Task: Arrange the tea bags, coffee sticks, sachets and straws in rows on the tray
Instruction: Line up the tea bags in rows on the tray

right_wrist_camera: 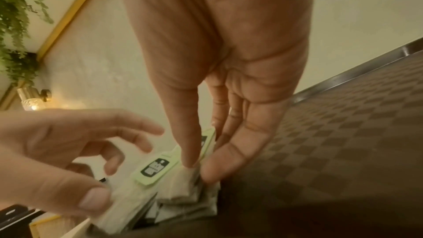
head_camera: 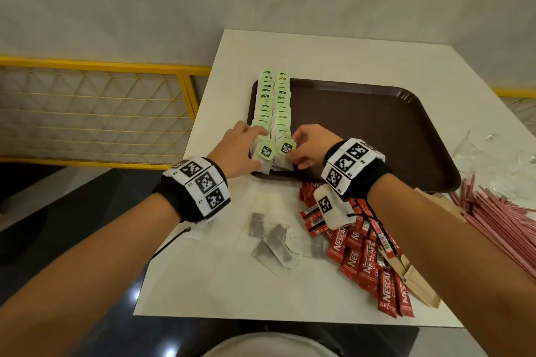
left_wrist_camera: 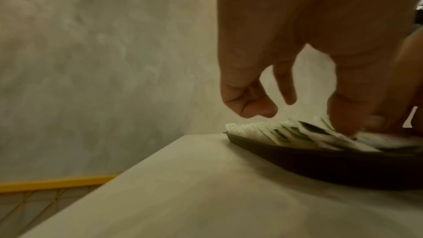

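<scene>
A brown tray [head_camera: 362,130] lies on the white table [head_camera: 226,284]. Two rows of tea bags [head_camera: 274,101] with green tags run along its left side. My left hand [head_camera: 255,151] grips the near end of the left row, thumb in front and fingers curled over the top; the left wrist view shows its fingertips [left_wrist_camera: 343,115] on the tea bags [left_wrist_camera: 286,133]. My right hand [head_camera: 295,151] pinches the near end of the right row, and the right wrist view shows its thumb and fingers [right_wrist_camera: 196,167] beside a green tag [right_wrist_camera: 155,167].
Loose tea bags [head_camera: 275,240] lie on the table in front of the tray. Red coffee sticks [head_camera: 365,258] are piled to their right, with brown paper sachets [head_camera: 417,281] and pink straws [head_camera: 499,220] beyond. Clear plastic wrap [head_camera: 487,159] lies right of the tray. A yellow railing [head_camera: 101,66] stands to the left.
</scene>
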